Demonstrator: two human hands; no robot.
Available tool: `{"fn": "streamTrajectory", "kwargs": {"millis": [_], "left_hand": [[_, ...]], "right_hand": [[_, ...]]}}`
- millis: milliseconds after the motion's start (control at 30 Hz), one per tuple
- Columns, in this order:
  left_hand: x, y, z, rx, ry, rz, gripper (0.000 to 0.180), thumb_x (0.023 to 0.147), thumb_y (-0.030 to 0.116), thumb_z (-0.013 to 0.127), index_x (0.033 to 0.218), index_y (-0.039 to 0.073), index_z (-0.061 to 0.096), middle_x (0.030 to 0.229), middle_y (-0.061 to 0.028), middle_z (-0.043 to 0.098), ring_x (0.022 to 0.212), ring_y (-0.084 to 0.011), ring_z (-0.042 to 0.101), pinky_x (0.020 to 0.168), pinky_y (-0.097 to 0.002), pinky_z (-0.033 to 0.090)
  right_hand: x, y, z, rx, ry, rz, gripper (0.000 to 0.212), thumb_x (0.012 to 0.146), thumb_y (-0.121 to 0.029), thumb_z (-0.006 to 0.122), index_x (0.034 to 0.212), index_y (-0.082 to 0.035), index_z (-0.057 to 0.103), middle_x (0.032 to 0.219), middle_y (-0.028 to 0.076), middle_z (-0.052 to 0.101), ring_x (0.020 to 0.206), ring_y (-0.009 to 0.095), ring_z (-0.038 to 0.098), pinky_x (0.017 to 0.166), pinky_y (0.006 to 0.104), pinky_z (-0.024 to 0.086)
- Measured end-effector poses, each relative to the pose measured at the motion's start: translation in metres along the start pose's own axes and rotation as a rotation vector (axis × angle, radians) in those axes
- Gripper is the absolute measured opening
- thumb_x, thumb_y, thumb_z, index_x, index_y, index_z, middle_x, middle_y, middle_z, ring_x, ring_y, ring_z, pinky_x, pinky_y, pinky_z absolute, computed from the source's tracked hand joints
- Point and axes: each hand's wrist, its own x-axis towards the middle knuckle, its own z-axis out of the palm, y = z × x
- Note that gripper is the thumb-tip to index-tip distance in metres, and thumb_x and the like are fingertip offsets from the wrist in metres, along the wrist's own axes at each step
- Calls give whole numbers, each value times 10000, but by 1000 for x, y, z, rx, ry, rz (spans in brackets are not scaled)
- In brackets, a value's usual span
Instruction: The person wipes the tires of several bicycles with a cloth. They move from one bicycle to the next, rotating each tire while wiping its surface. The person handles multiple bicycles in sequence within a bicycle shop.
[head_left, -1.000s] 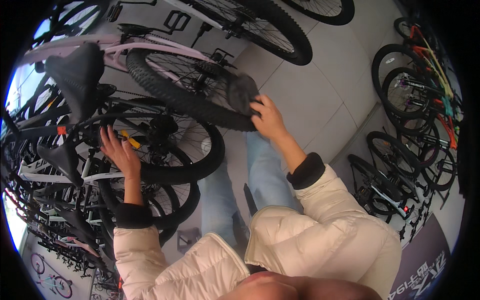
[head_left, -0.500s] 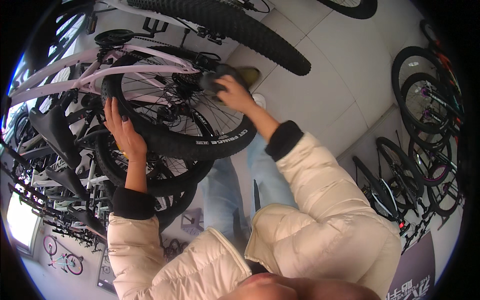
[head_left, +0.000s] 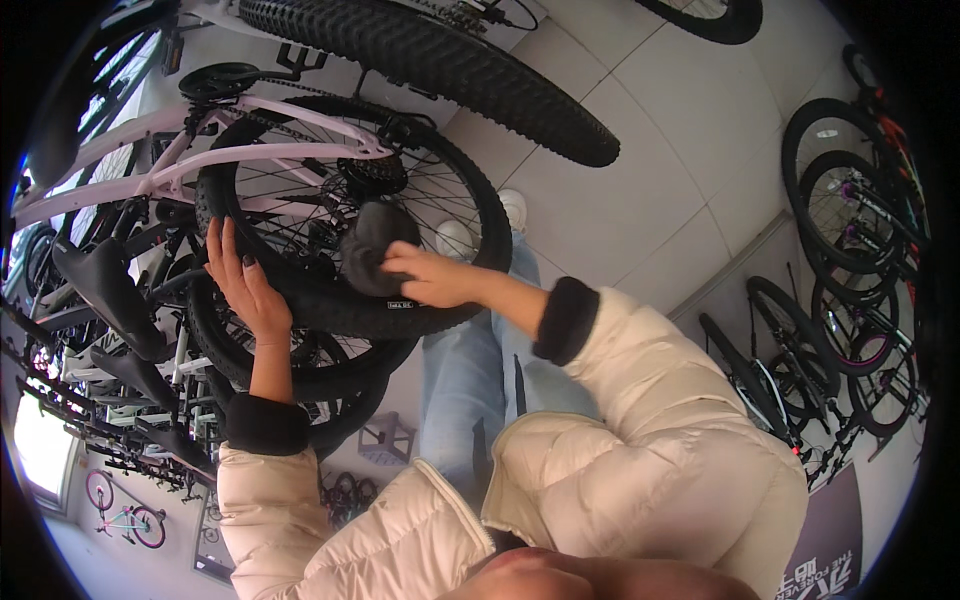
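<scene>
In front of me stands a bicycle with a pale pink frame [head_left: 200,157] and a wheel with a fat black tyre [head_left: 497,215]. My right hand [head_left: 440,277] is closed round a dark grey, soft-looking cloth [head_left: 377,240], which lies over the near side of the tyre and spokes. My left hand [head_left: 248,287] rests with straight fingers against the left side of the same tyre, holding nothing. The rear sprockets [head_left: 373,174] show beyond the cloth. Part of the near tyre is hidden under the cloth and my right hand.
Another knobbly tyre [head_left: 450,75] crosses above the pink bicycle. Black saddles [head_left: 110,275] and more bicycles crowd the left side. Several bicycles [head_left: 840,190] stand along the right wall. Pale floor tiles [head_left: 640,190] lie between, and my shoes [head_left: 457,238] show through the wheel.
My right hand has moved the cloth from the wheel's far right side toward me and left, onto the near tyre. My left hand has stayed almost in place on the tyre.
</scene>
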Motion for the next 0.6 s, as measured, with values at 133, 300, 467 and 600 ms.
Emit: {"fn": "streamTrajectory", "kwargs": {"millis": [133,300,467,600], "left_hand": [[1,-1,1,-40,7,-11,497,918,278,321,1325,39,477,1435,-153,386,1341,-336,326,1110,-486,90],[-2,-2,1,-70,6,-17,493,897,241,331,1312,30,491,1423,-156,407,1334,-329,340,1114,-468,90],[0,0,1,-80,6,-1,507,893,237,315,1303,-12,482,1407,-184,414,1318,-336,355,1105,-426,168],[2,0,0,-76,6,-9,529,904,266,296,1297,-43,470,1398,-210,406,1314,-340,355,1095,-400,222]], "right_hand": [[-60,59,-24,-176,65,203,342,742,-79,492,1079,-22,516,1067,165,470,1019,352,509,853,412,436],[-86,149,-54,-451,164,477,315,744,-93,503,1051,-26,510,1044,190,492,1016,380,509,852,450,436],[-60,208,-79,-692,239,614,337,787,-121,514,1120,-122,563,1122,168,515,1060,381,513,881,462,453],[-2,238,-124,-756,388,638,380,796,-130,530,1172,-114,576,1134,197,548,1063,393,525,926,441,436]]}}
